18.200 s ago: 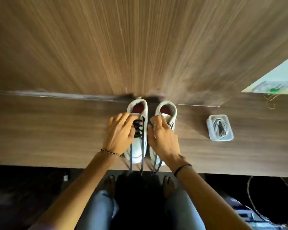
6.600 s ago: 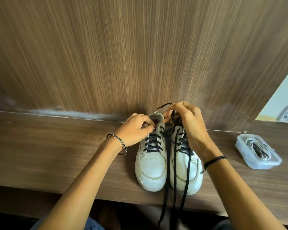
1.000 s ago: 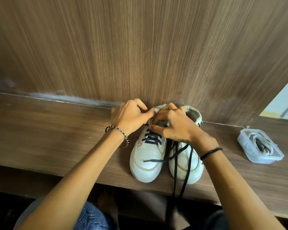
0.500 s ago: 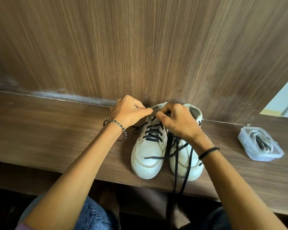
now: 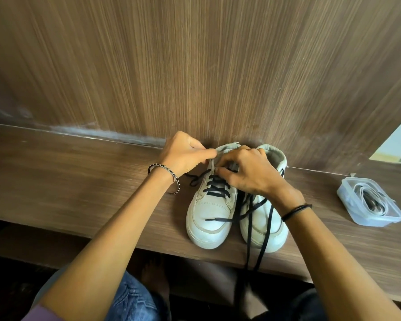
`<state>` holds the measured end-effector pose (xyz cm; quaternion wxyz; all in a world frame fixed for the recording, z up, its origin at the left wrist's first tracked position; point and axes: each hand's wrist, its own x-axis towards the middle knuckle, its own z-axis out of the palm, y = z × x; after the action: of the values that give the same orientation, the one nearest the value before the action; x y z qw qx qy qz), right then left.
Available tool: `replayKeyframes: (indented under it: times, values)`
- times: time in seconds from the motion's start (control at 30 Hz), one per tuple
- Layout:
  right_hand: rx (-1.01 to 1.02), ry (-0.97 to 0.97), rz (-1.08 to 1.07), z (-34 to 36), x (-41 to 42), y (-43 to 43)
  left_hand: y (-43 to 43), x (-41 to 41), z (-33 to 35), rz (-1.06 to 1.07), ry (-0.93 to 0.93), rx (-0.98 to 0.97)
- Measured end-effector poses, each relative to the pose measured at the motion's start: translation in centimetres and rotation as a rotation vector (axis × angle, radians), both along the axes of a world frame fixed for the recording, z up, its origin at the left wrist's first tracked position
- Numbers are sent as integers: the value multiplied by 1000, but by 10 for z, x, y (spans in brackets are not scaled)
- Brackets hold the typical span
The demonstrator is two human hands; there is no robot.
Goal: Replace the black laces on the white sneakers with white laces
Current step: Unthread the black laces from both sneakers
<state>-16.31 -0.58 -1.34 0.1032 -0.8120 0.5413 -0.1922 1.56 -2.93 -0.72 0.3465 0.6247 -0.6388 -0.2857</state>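
White leather left sneaker [image 5: 208, 208] sits on the brown wood counter [image 5: 79, 181] beside its twin [image 5: 277, 230], left hand [image 5: 185, 156] pinching its collar and right hand [image 5: 248, 174] pinching its black lace [image 5: 218, 188] up top.

- A wood-grain ledge [image 5: 67, 181] is seen across the view, backed by a tall panel [image 5: 195, 66] of the same grain.
- A whitish smear [image 5: 97, 133] is seen along their joint, left of centre.
- A clear plastic tub [image 5: 377, 222] is set on the ledge, far right.
- Blue denim [image 5: 132, 302], possibly jeans, is glimpsed below the ledge edge.
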Motion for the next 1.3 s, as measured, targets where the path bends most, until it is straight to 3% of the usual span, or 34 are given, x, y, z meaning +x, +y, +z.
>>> replayKeyframes:
  times: [0.17, 0.37, 0.5, 0.53, 0.63, 0.77, 0.9, 1.1, 1.23, 1.3]
  values:
    - [-115, -415, -314, -1, 10, 2, -1, -1, 1, -22, 17, 19]
    - [212, -980, -464, 7, 13, 9, -1, -1, 1, -28, -8, 14]
    - [382, -1372, -414, 21, 6, 7, -3, 0, 0, -41, 16, 40]
    - [363, -1291, -370, 23, 2, 7, -3, 1, 0, -44, 19, 44]
    - [197, -752, -204, 18, -6, 8, -3, 0, -1, -47, 36, 45]
    - [235, -475, -22, 8, -9, 3, -4, 0, -1, -44, 21, 30]
    - [4, -28, 64, 0, -3, -3, -5, 1, -2, -67, 39, 48]
    - [-5, 103, -78, -3, 6, -2, -4, 0, -2, -64, 40, 29]
    - [49, -149, -146, -3, 20, 3, -4, -2, -1, -66, 19, 19]
    - [127, -378, -219, -1, 19, 1, -5, -1, -2, -70, 16, 12]
